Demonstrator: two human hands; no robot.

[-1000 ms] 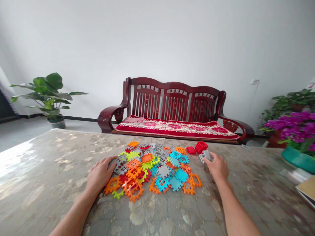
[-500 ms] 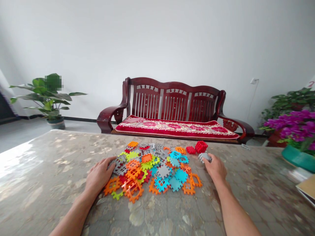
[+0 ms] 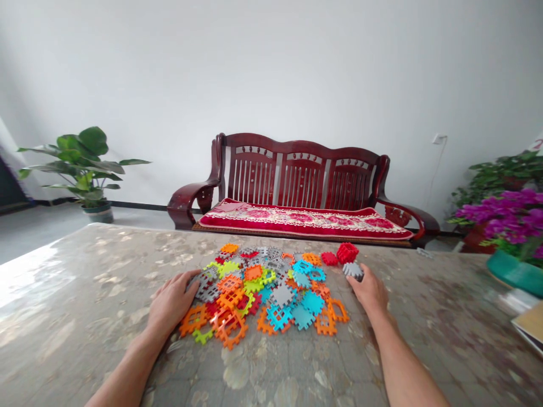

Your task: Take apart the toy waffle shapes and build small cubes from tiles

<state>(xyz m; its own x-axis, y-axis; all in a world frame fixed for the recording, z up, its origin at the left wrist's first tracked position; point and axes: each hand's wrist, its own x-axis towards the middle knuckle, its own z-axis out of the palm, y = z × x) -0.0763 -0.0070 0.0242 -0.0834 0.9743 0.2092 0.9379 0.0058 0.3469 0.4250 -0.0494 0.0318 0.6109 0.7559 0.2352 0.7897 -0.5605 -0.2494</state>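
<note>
A pile of toothed plastic building tiles in orange, blue, green, grey and red lies on the table. My left hand [image 3: 173,298] rests at the pile's left edge, fingers stretched out and lying beside some grey tiles [image 3: 207,284]. On the right, my right hand [image 3: 369,288] has its thumb and fingers around a small stack of grey tiles [image 3: 353,271]. Just behind that stack stands a red cluster of tiles [image 3: 347,252], and a flat red tile [image 3: 329,258] lies to its left. Part of the grey stack is hidden by my fingers.
The table [image 3: 271,373] has a patterned cover. Beyond it stands a dark red wooden bench [image 3: 303,175] with a floral cushion [image 3: 305,220]. At the right are a teal pot [image 3: 511,271] with purple flowers and a box-like object [image 3: 530,325]. A potted plant [image 3: 91,169] is far left.
My right thumb has shifted left, to the front of the grey stack, and the stack sits more level beside the red cluster. My left hand stays in place.
</note>
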